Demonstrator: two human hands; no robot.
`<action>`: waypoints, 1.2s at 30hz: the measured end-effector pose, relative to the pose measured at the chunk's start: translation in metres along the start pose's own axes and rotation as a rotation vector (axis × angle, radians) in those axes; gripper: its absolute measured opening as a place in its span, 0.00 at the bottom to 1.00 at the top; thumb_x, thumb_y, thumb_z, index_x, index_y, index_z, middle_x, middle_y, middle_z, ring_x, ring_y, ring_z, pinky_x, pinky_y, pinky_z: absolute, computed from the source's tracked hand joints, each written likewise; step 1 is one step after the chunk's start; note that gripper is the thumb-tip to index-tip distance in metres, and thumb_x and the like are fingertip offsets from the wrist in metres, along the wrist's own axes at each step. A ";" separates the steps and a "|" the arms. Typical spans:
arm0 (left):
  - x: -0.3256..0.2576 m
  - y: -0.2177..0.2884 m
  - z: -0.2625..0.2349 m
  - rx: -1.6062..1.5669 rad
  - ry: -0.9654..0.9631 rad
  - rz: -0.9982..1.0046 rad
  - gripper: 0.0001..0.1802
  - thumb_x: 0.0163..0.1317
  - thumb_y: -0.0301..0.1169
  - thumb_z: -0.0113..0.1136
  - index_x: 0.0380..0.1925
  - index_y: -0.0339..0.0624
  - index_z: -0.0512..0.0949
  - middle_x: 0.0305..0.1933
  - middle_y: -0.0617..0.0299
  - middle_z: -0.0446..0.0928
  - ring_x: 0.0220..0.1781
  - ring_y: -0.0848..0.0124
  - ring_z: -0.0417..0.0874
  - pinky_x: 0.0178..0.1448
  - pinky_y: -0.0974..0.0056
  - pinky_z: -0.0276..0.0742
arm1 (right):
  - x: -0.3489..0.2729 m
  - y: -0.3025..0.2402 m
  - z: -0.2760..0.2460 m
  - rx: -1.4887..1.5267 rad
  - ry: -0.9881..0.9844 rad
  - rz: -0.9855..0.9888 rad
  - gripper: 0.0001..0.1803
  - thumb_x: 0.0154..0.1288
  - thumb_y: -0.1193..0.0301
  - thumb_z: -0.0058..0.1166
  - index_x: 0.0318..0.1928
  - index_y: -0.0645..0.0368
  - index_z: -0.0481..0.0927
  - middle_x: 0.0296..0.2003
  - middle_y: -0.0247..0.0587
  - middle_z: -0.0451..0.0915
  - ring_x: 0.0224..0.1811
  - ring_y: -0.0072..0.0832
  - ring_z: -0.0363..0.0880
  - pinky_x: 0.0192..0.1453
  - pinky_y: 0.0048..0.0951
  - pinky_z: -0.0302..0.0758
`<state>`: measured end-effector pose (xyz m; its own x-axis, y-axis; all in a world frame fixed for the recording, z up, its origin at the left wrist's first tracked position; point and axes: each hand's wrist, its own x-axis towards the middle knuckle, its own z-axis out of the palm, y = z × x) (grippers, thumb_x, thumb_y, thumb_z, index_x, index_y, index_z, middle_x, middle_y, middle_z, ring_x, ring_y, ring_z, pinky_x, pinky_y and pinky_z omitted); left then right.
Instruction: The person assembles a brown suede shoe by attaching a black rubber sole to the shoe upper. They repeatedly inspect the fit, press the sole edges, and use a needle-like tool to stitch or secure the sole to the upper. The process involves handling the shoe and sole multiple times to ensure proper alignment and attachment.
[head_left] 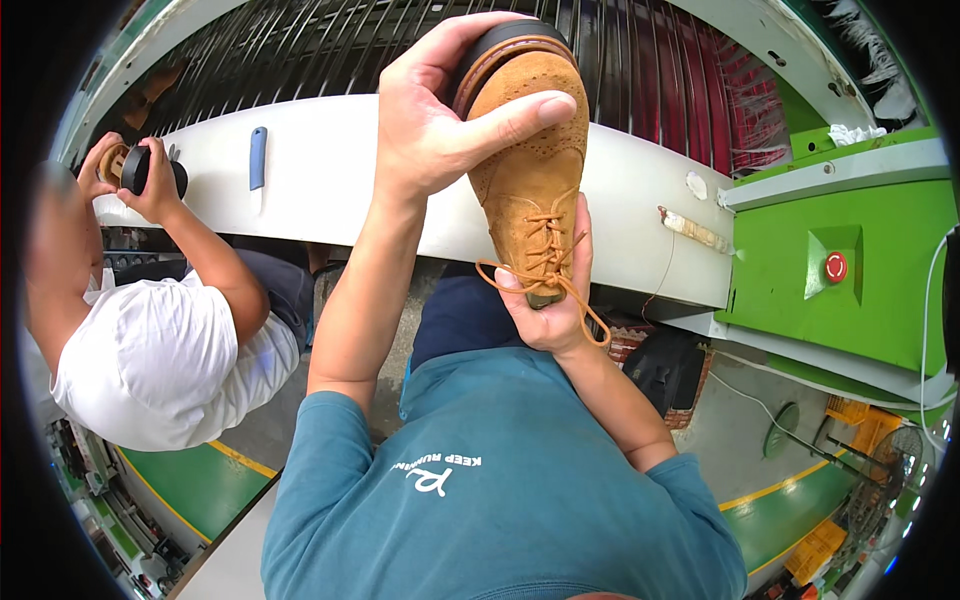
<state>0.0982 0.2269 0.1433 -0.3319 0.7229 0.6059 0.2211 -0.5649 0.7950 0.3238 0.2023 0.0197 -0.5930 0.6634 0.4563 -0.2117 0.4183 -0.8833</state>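
Observation:
A tan suede lace-up shoe [530,165] with punched holes on its toe and a dark sole is held up in front of me, toe pointing away. My left hand [440,120] grips the toe end, its thumb lying across the upper and its fingers behind the sole. At the heel end, my right hand [558,315] clasps the shoe from below and from the right. The brown laces [548,262] are tied, and their loops hang over my right hand. Part of the sole is hidden by the upper and my fingers.
A white ledge [330,170] runs across, bearing a blue-handled knife [258,165] and a taped stick [695,230]. Metal rollers [300,60] lie beyond. A co-worker [160,340] at left handles a dark-soled shoe [135,170]. On the right stands a green machine housing with a red button [836,266].

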 end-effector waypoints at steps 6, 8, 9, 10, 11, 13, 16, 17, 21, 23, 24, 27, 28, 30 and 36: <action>0.000 -0.001 0.001 0.011 0.013 -0.003 0.32 0.63 0.26 0.85 0.65 0.28 0.83 0.56 0.52 0.91 0.56 0.68 0.92 0.65 0.63 0.89 | 0.002 -0.001 0.001 0.007 -0.005 0.004 0.59 0.74 0.76 0.65 0.90 0.65 0.33 0.84 0.56 0.55 0.85 0.43 0.64 0.86 0.44 0.67; -0.001 0.000 0.001 0.008 0.015 -0.012 0.32 0.63 0.27 0.85 0.65 0.28 0.83 0.56 0.52 0.91 0.56 0.68 0.93 0.65 0.63 0.89 | 0.000 -0.001 0.001 0.015 -0.005 0.016 0.59 0.74 0.77 0.64 0.90 0.65 0.33 0.84 0.56 0.57 0.85 0.43 0.64 0.85 0.44 0.67; -0.001 0.000 0.002 0.008 0.017 -0.014 0.32 0.63 0.27 0.85 0.65 0.28 0.83 0.56 0.52 0.91 0.56 0.68 0.93 0.64 0.63 0.89 | 0.000 0.000 0.001 0.016 -0.006 0.021 0.59 0.74 0.77 0.64 0.90 0.65 0.33 0.83 0.56 0.57 0.85 0.43 0.65 0.85 0.44 0.68; -0.001 0.001 0.002 0.007 0.019 -0.016 0.31 0.63 0.27 0.85 0.64 0.28 0.83 0.56 0.52 0.91 0.56 0.68 0.93 0.64 0.63 0.89 | 0.000 -0.001 0.001 0.011 -0.008 0.023 0.59 0.75 0.77 0.64 0.90 0.65 0.33 0.83 0.56 0.57 0.85 0.43 0.65 0.85 0.44 0.68; -0.001 0.001 0.002 0.006 0.019 -0.017 0.31 0.63 0.27 0.85 0.64 0.28 0.83 0.55 0.52 0.91 0.56 0.68 0.93 0.64 0.63 0.89 | 0.000 0.000 0.001 0.007 -0.007 0.021 0.59 0.75 0.77 0.64 0.90 0.65 0.33 0.83 0.57 0.58 0.85 0.43 0.65 0.85 0.44 0.68; -0.001 0.001 0.002 0.014 0.016 -0.018 0.31 0.63 0.27 0.85 0.64 0.28 0.83 0.55 0.52 0.91 0.55 0.68 0.93 0.64 0.63 0.89 | 0.000 0.000 0.001 0.001 -0.008 0.016 0.59 0.75 0.77 0.64 0.90 0.65 0.33 0.83 0.57 0.57 0.85 0.43 0.65 0.85 0.44 0.68; -0.001 0.001 0.002 0.025 0.021 -0.009 0.31 0.63 0.28 0.85 0.64 0.28 0.84 0.55 0.52 0.91 0.55 0.68 0.93 0.63 0.63 0.90 | 0.000 0.000 0.001 -0.009 -0.008 0.006 0.59 0.75 0.76 0.65 0.90 0.65 0.34 0.83 0.57 0.57 0.85 0.43 0.65 0.85 0.44 0.68; -0.001 0.001 0.003 0.028 0.024 -0.004 0.31 0.63 0.28 0.85 0.64 0.29 0.84 0.55 0.52 0.91 0.55 0.68 0.93 0.63 0.63 0.90 | 0.000 0.000 0.001 -0.010 -0.008 0.005 0.59 0.75 0.76 0.65 0.90 0.65 0.34 0.83 0.57 0.57 0.85 0.43 0.65 0.85 0.44 0.68; 0.000 0.000 0.002 0.041 0.018 0.012 0.31 0.63 0.28 0.85 0.63 0.29 0.84 0.54 0.52 0.91 0.55 0.67 0.93 0.63 0.62 0.90 | 0.000 0.002 0.000 -0.005 -0.010 0.008 0.59 0.75 0.76 0.65 0.90 0.65 0.33 0.84 0.57 0.56 0.85 0.43 0.64 0.86 0.44 0.67; -0.001 -0.001 0.002 0.041 0.017 0.011 0.31 0.63 0.28 0.85 0.63 0.29 0.84 0.54 0.51 0.91 0.54 0.67 0.93 0.63 0.62 0.90 | 0.000 0.001 0.000 -0.003 -0.010 0.009 0.59 0.75 0.76 0.65 0.90 0.65 0.33 0.84 0.56 0.56 0.85 0.43 0.64 0.86 0.44 0.67; -0.001 -0.001 0.002 0.038 0.018 0.009 0.31 0.63 0.28 0.85 0.63 0.29 0.84 0.54 0.52 0.91 0.54 0.67 0.93 0.63 0.63 0.90 | 0.000 0.001 0.000 -0.001 -0.010 0.010 0.60 0.75 0.76 0.65 0.90 0.65 0.33 0.84 0.56 0.56 0.85 0.43 0.64 0.86 0.45 0.67; -0.001 -0.001 0.002 0.032 0.020 0.005 0.31 0.63 0.28 0.85 0.63 0.29 0.84 0.54 0.52 0.91 0.54 0.68 0.93 0.62 0.63 0.90 | -0.001 0.000 0.000 0.007 -0.008 0.017 0.60 0.75 0.75 0.66 0.90 0.65 0.33 0.84 0.56 0.55 0.86 0.43 0.63 0.86 0.45 0.66; -0.001 -0.001 0.002 0.034 0.019 0.004 0.31 0.63 0.28 0.85 0.63 0.29 0.84 0.54 0.52 0.91 0.54 0.68 0.93 0.62 0.63 0.90 | 0.000 0.000 0.000 0.006 -0.008 0.019 0.60 0.74 0.75 0.66 0.90 0.65 0.33 0.84 0.56 0.55 0.86 0.43 0.63 0.86 0.45 0.66; -0.001 -0.001 0.001 0.033 0.018 -0.002 0.31 0.63 0.28 0.85 0.63 0.29 0.84 0.54 0.52 0.91 0.54 0.68 0.93 0.62 0.63 0.90 | 0.000 0.000 0.000 0.008 -0.010 0.018 0.60 0.74 0.75 0.66 0.90 0.65 0.33 0.84 0.56 0.55 0.85 0.43 0.64 0.86 0.45 0.66; -0.001 -0.001 0.001 0.035 0.020 -0.009 0.31 0.63 0.27 0.85 0.63 0.29 0.84 0.54 0.52 0.92 0.54 0.68 0.93 0.62 0.63 0.90 | -0.001 0.002 0.001 0.021 -0.012 0.023 0.60 0.75 0.75 0.66 0.90 0.66 0.33 0.83 0.56 0.57 0.85 0.43 0.65 0.86 0.44 0.67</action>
<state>0.0997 0.2267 0.1420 -0.3522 0.7194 0.5987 0.2496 -0.5444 0.8009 0.3234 0.2022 0.0171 -0.6070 0.6651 0.4349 -0.2140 0.3903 -0.8955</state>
